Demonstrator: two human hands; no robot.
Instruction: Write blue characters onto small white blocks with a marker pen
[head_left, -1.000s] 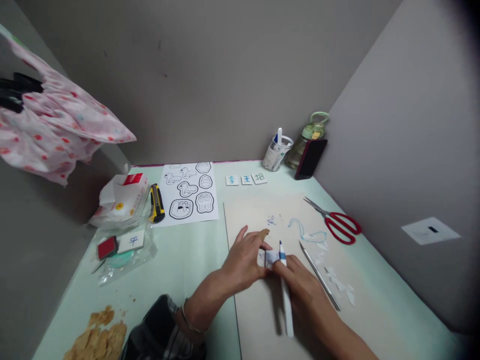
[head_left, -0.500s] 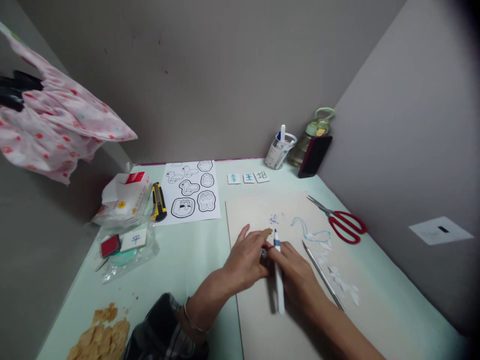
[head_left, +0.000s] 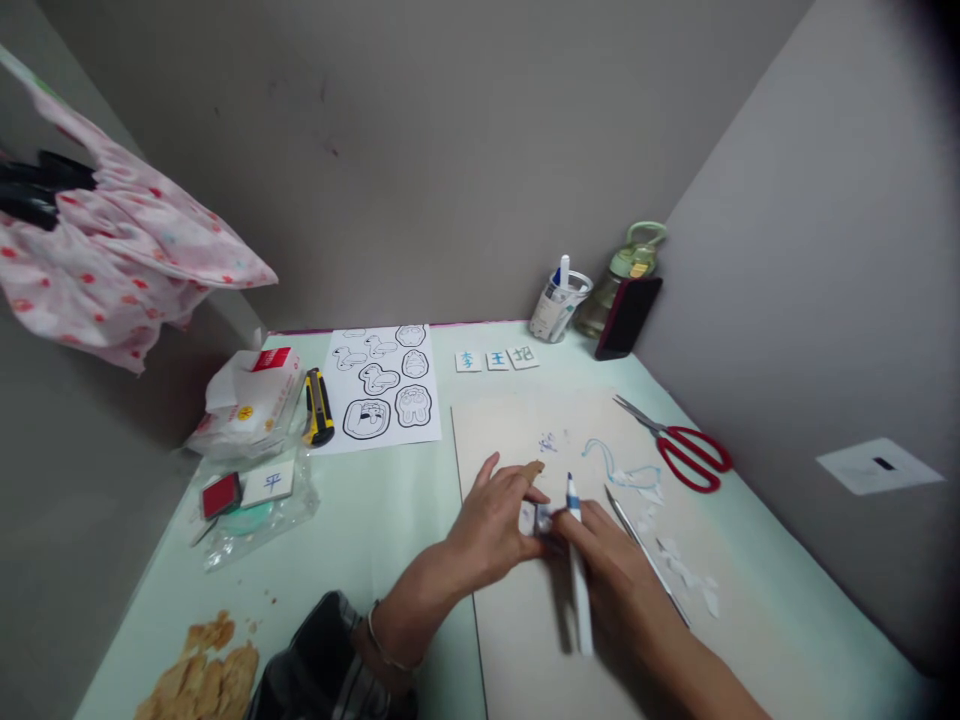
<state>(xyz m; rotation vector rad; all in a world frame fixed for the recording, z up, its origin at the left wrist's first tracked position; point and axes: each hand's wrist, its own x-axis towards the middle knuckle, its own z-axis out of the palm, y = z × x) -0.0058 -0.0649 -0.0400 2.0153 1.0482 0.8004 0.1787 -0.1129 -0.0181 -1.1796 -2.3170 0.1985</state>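
My left hand (head_left: 491,525) is closed round a small pale piece (head_left: 528,517) with dark marks, held between thumb and fingers above the beige board (head_left: 517,640). A bit of tan material (head_left: 531,470) shows at its fingertips. In my right hand (head_left: 607,550) is a white marker (head_left: 580,590), its blue tip uncovered and pointing away from me. The right fingertips meet the pale piece's right side. Beyond the hands, the board bears small blue scribbles (head_left: 548,442) and a light blue swan-like outline (head_left: 622,470).
Right of my hands lie a silver pen-like tool (head_left: 646,555), white scraps (head_left: 686,572) and red-handled scissors (head_left: 694,458). Farther back stand a pen cup (head_left: 556,308), bottle (head_left: 621,265) and phone (head_left: 628,318). A yellow cutter (head_left: 319,408), printed sheet (head_left: 382,385) and tissue pack (head_left: 251,400) lie left.
My right hand and its marker have shifted right and slightly toward me, showing more of the pale piece. My left hand has stayed nearly in place.
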